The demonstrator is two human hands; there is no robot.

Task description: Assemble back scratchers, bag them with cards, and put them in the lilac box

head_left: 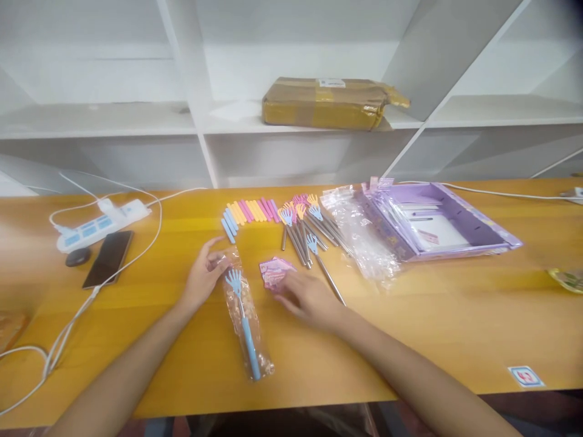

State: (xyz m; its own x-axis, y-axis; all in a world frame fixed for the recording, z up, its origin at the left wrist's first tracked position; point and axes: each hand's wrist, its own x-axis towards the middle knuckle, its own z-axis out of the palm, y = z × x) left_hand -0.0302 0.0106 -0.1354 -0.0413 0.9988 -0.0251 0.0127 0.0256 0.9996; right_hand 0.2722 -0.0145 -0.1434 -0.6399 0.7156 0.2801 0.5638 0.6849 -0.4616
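A clear plastic bag (262, 340) lies on the table with a blue hand-shaped back scratcher (247, 337) inside it. My left hand (206, 273) is at the bag's top end, thumb and fingers pinched on its edge. To the right, my right hand (307, 297) reaches a small pile of pink and purple cards (274, 271), its fingers on or just over them; whether it grips a card is unclear. Behind lie a row of blue, yellow and pink handles (248, 211) and a bunch of metal rods with hand-shaped heads (300, 227). One blue-headed rod (330, 278) lies apart.
At the right are crumpled plastic bags (364, 237) and an open purple box (473, 212). A power strip (104, 224), black phone (108, 259), mouse (78, 257) and white cables are at the left. A taped brown package (323, 103) sits on the shelf.
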